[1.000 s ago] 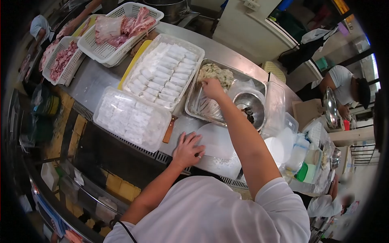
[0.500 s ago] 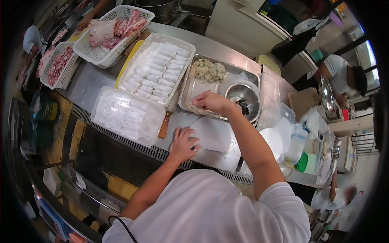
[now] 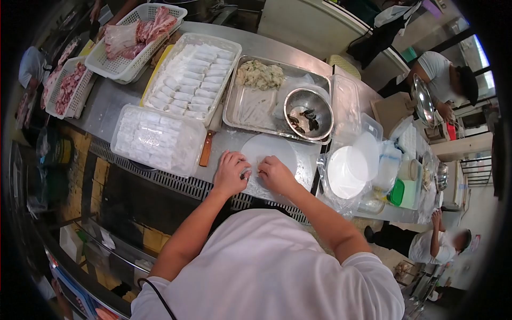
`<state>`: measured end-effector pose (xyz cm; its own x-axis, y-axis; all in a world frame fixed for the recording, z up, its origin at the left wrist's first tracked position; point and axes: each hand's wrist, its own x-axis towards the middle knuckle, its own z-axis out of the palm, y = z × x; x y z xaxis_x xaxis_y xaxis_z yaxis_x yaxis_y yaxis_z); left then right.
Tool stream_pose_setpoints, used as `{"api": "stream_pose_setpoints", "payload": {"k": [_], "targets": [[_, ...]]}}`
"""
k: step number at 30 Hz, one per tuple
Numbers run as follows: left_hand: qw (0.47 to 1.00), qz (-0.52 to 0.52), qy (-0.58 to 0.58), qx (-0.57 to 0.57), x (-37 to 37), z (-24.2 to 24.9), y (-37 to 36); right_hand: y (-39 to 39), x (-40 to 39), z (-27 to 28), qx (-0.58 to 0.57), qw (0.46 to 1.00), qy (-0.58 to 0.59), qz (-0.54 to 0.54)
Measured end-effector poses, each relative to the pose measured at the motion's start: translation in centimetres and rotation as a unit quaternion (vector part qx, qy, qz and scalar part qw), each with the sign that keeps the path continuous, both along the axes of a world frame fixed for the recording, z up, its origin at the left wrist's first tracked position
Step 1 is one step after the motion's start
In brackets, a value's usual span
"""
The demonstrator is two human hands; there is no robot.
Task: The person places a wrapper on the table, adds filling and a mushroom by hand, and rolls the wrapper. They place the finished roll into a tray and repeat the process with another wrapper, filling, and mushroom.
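A round, translucent white wrapper sheet [image 3: 277, 151] lies flat on the metal worktop in front of me. My left hand [image 3: 231, 174] is at its left edge, fingers curled, with a pale bit of the sheet showing near the thumb. Close beside it, my right hand [image 3: 275, 175] has its fingers pinched together over the sheet. A little pale filling shows at its fingertips, mostly hidden. Beyond the hands stands a metal tray [image 3: 250, 126] with a heap of pale, green-flecked filling [image 3: 260, 74] and a steel bowl [image 3: 319, 104] holding small dark pieces.
White rolls [image 3: 205, 85] fill a plastic tub; a lidded tub [image 3: 154, 140] sits nearer. A wooden-handled knife [image 3: 206, 149] lies beside it. White baskets of raw meat [image 3: 121, 41] stand at left. Round white sheets [image 3: 344, 173] lie right. Other people work at the edges.
My right hand has come back from the metal tray to the sheet, beside my left hand. My left hand's spread fingers have drawn in. The view has shifted slightly.
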<state>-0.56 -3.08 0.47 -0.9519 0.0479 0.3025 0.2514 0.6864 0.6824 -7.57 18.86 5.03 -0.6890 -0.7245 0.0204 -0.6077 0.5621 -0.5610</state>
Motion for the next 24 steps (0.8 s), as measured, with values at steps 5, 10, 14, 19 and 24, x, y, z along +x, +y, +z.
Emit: {"api": "stream_pose_setpoints", "payload": {"k": [5,10,14,19,24], "targets": [[1.0,0.0,0.011,-0.007,0.1,0.0,0.1,1.3,1.7,1.4,-0.011,0.997,0.059,-0.048],[1.0,-0.004,0.007,-0.012,0.2,0.3,0.1,0.9,1.0,-0.3,0.039,0.998,0.053,-0.001],[1.0,-0.003,-0.005,-0.009,0.2,0.4,0.2,0.6,1.4,1.1,-0.008,0.994,0.083,-0.071],[1.0,-0.004,-0.002,-0.008,0.3,0.2,0.2,3.0,1.8,0.0,-0.005,0.992,-0.007,-0.128],[1.0,-0.005,0.001,-0.014,0.1,0.4,0.4,3.9,1.4,0.0,-0.016,0.991,-0.011,-0.136]]}}
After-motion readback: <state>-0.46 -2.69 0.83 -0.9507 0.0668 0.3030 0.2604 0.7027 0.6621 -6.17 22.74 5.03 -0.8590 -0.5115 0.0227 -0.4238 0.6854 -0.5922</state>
